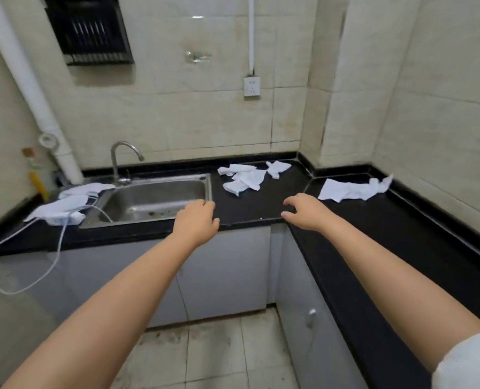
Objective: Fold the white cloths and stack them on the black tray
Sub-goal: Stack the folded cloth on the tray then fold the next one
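A kitchen corner is seen from above, with a black counter (pixel 345 220) wrapped around it and a steel sink (pixel 154 197) set into its left stretch. Everything here is placed from that sink. Two bare arms are stretched forward. The left hand (pixel 196 223) is held over the sink's front right corner, fingers loosely curled and nothing held. The right hand (pixel 303 211) is held further right of the sink, above the counter's front edge, fingers loosely bent downward, also with nothing gripped. Just right of the sink, toward the back wall, a heap of crumpled white cloths (pixel 247 176) is spread on the counter. Further right, past the corner seam, another white cloth (pixel 354 189) lies partly flattened, with a bunched end. Left of the sink, more white fabric (pixel 64 203) is piled beside a white cable (pixel 22 276) that hangs over the counter edge; whether it belongs to the task cannot be told. No separate black tray can be made out against the black counter. Nothing is seen folded or stacked, so the task is judged barely begun: every cloth remains to be folded and stacked.
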The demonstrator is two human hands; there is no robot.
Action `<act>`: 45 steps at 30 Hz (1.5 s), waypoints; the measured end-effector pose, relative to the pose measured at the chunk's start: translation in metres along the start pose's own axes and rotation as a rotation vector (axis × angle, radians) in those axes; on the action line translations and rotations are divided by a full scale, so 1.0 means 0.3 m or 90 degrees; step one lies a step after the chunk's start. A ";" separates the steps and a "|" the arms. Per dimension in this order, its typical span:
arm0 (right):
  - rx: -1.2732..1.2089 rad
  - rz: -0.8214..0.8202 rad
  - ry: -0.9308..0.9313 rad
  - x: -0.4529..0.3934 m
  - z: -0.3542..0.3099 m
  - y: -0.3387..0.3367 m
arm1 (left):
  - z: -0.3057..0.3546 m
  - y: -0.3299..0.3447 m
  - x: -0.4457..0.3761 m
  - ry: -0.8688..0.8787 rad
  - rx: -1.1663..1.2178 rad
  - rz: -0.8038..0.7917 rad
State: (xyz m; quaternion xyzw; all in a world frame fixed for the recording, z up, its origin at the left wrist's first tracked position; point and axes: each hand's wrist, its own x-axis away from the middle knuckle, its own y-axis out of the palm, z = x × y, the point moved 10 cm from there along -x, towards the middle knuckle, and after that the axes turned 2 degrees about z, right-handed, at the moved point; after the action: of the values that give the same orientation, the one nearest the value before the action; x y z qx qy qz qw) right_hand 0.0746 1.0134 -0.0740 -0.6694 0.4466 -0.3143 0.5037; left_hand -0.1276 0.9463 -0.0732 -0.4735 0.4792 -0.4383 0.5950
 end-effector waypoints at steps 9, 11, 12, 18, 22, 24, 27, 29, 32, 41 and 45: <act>-0.018 -0.083 0.039 -0.562 0.134 0.245 | -0.138 0.260 -0.528 0.003 0.011 -0.045; -0.030 -0.101 0.062 -0.702 0.177 0.316 | -0.176 0.336 -0.701 0.019 0.021 -0.053; -0.032 -0.108 0.077 -0.779 0.198 0.347 | -0.192 0.373 -0.792 0.029 0.029 -0.058; -0.021 -0.131 0.149 -1.264 0.279 0.479 | -0.252 0.607 -1.282 0.090 0.042 -0.116; -0.045 -0.117 0.187 -1.464 0.325 0.563 | -0.284 0.763 -1.469 0.098 0.042 -0.144; -0.046 -0.126 0.212 -1.517 0.370 0.629 | -0.291 0.843 -1.526 0.104 0.039 -0.168; -0.054 -0.114 0.242 -1.594 0.417 0.709 | -0.291 0.952 -1.582 0.122 0.043 -0.208; -0.021 -0.105 0.255 -1.647 0.432 0.753 | -0.296 0.994 -1.608 0.124 0.057 -0.220; 0.043 -0.069 0.262 -1.724 0.431 0.801 | -0.311 1.029 -1.633 0.117 0.076 -0.228; 0.002 0.018 0.135 -1.778 0.424 0.735 | -0.176 1.038 -1.741 0.155 0.186 -0.201; -0.053 0.007 0.027 -1.672 0.377 0.570 | -0.006 0.997 -1.789 0.195 0.234 -0.106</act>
State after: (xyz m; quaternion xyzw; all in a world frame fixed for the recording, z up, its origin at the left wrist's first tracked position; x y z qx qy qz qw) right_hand -0.0776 1.5006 -0.2561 -0.6807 0.4736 -0.3064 0.4675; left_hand -0.1932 1.5196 -0.2843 -0.3234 0.4349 -0.6323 0.5536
